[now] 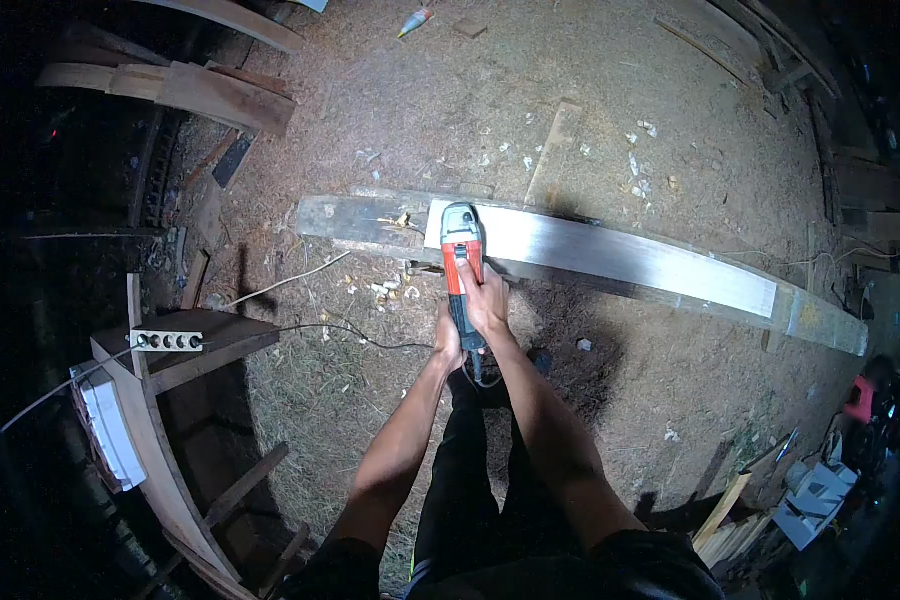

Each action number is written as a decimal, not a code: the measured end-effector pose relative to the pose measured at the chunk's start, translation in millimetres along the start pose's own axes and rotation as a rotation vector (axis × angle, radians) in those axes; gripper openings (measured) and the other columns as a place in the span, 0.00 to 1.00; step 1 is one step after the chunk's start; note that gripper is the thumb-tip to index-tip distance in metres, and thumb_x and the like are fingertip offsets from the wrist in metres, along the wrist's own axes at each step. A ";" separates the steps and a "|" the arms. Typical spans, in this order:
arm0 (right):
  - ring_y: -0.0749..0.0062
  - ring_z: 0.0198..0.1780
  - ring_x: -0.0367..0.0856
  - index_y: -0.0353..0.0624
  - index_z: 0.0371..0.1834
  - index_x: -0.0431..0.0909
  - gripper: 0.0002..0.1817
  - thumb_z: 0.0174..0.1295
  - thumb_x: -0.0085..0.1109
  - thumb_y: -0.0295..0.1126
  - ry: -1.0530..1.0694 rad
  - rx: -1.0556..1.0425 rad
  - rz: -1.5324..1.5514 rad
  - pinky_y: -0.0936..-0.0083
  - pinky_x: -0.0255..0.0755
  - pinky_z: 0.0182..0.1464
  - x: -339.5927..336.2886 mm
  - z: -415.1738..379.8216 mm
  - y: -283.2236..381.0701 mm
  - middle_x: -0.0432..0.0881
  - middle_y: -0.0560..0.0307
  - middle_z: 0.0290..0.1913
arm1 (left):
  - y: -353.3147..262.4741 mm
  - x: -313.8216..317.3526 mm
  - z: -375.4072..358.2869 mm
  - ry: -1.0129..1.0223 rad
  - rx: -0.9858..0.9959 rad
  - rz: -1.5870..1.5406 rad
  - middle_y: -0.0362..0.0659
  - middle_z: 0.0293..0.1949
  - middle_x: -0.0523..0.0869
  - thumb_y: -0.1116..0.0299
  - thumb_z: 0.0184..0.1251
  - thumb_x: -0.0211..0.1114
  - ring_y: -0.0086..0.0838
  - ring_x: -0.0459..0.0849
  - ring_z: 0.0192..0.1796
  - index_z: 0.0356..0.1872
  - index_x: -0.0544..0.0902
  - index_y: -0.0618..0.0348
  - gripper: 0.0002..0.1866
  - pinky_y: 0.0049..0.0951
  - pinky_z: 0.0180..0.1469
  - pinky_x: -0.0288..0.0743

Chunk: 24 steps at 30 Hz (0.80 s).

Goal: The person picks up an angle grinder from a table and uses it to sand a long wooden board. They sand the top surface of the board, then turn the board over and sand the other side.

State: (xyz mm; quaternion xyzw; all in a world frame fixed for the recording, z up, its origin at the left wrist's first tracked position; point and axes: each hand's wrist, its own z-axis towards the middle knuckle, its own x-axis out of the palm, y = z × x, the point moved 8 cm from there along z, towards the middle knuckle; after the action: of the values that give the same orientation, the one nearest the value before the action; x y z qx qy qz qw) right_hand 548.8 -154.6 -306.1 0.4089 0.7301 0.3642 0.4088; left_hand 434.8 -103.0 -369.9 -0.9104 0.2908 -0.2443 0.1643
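An angle grinder (462, 262) with a silver head and a red and black body is held in front of me. My right hand (488, 302) wraps round its body from the right, thumb along the top. From the left, my left hand (448, 335) grips the rear of the handle, its fingers partly hidden beneath. The grinder's head lies over the left end of a bright, pale board (610, 258); its disc is hidden, so contact cannot be seen. That board rests on a longer, weathered plank (350, 217). A cord (477, 370) hangs from the tool's rear.
On a wooden stand at left sits a power strip (167, 341), with a dark cable (370, 342) running from it towards my hands. Stacked planks (205, 92) lie at upper left. Wood scraps litter the dirt floor (400, 130). A white plastic item (815, 505) lies at lower right.
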 end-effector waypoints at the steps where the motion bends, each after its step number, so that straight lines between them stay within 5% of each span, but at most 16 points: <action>1: 0.37 0.41 0.80 0.33 0.38 0.77 0.31 0.62 0.52 0.58 -0.003 0.000 0.004 0.55 0.71 0.43 -1.0 -1.1 -2.9 0.80 0.32 0.33 | 1.1 -2.3 0.6 -0.004 -0.008 0.019 0.42 0.20 0.77 0.44 0.72 0.32 0.30 0.79 0.16 0.42 0.73 0.56 0.27 0.31 0.12 0.74; 7: 0.38 0.43 0.80 0.37 0.40 0.78 0.28 0.64 0.51 0.57 -0.082 0.004 0.085 0.53 0.71 0.44 -30.6 -0.8 -12.9 0.81 0.35 0.35 | 13.4 18.5 9.7 0.109 -0.006 0.110 0.41 0.22 0.79 0.42 0.71 0.33 0.30 0.79 0.17 0.42 0.75 0.55 0.29 0.31 0.14 0.75; 11: 0.34 0.43 0.78 0.33 0.38 0.77 0.35 0.60 0.50 0.63 -0.073 0.039 -0.069 0.50 0.70 0.45 -12.0 0.6 -11.4 0.80 0.30 0.36 | -1.2 5.4 5.1 -0.043 0.042 -0.015 0.39 0.26 0.81 0.43 0.72 0.36 0.27 0.82 0.22 0.43 0.77 0.53 0.27 0.28 0.19 0.78; 15: 0.42 0.44 0.80 0.37 0.40 0.78 0.31 0.62 0.50 0.60 -0.056 -0.008 0.025 0.57 0.70 0.45 20.7 -2.2 -9.7 0.81 0.36 0.37 | -14.1 -26.6 5.7 -0.109 0.062 -0.007 0.39 0.25 0.81 0.43 0.73 0.35 0.28 0.81 0.20 0.43 0.76 0.52 0.27 0.30 0.16 0.77; 17: 0.42 0.43 0.80 0.37 0.40 0.78 0.31 0.62 0.51 0.59 -0.058 0.012 0.016 0.57 0.70 0.45 22.8 -1.1 -12.2 0.81 0.36 0.36 | -20.3 -27.7 5.7 0.007 0.082 0.101 0.40 0.35 0.83 0.44 0.74 0.33 0.29 0.84 0.33 0.52 0.74 0.53 0.27 0.31 0.33 0.82; 18: 0.43 0.42 0.80 0.37 0.41 0.78 0.30 0.62 0.51 0.58 -0.065 0.025 0.003 0.57 0.70 0.44 21.6 0.5 -12.9 0.81 0.36 0.36 | -25.3 -22.6 0.5 -0.068 0.100 0.107 0.42 0.24 0.80 0.44 0.73 0.34 0.29 0.80 0.18 0.46 0.74 0.55 0.27 0.30 0.13 0.76; 24: 0.42 0.40 0.80 0.38 0.41 0.79 0.29 0.64 0.50 0.58 -0.157 0.022 0.070 0.58 0.70 0.43 -16.9 -1.2 -16.1 0.81 0.37 0.34 | -3.8 3.9 11.7 0.064 0.020 0.131 0.42 0.23 0.78 0.43 0.73 0.31 0.29 0.78 0.16 0.45 0.74 0.55 0.29 0.29 0.12 0.75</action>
State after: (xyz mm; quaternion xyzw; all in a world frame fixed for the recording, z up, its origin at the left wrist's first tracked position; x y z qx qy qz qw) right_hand 548.5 -176.4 -314.6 0.4658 0.6851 0.3371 0.4473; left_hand 445.5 -100.6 -376.6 -0.8794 0.3524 -0.2649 0.1795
